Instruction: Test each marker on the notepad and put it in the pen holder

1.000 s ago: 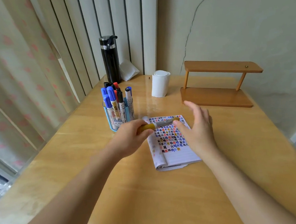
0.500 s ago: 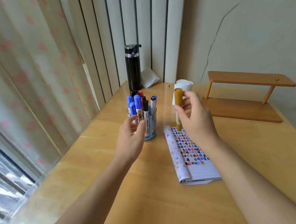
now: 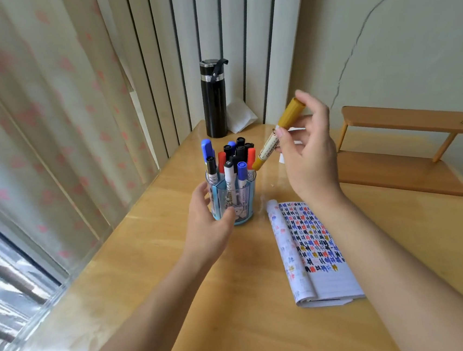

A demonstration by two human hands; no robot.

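A yellow-capped marker [image 3: 280, 134] hangs tilted in the air, pinched by my right hand [image 3: 306, 154]; its lower end is just above the right rim of the clear blue pen holder [image 3: 237, 203]. The holder stands on the wooden table and is packed with several blue, black and red markers [image 3: 231, 158]. My left hand [image 3: 208, 225] curls around the holder's near left side, thumb on its front. The open notepad [image 3: 311, 249], covered in coloured test marks, lies on the table to the right of the holder.
A black flask [image 3: 213, 97] stands at the table's back edge beside a crumpled white tissue [image 3: 240, 115]. A wooden two-tier stand [image 3: 403, 153] sits at the back right. Curtains and a window run along the left side.
The marker passed from my left hand to my right, which lifted it and carried it to the holder's rim. My left hand moved onto the holder. The view shifted closer.
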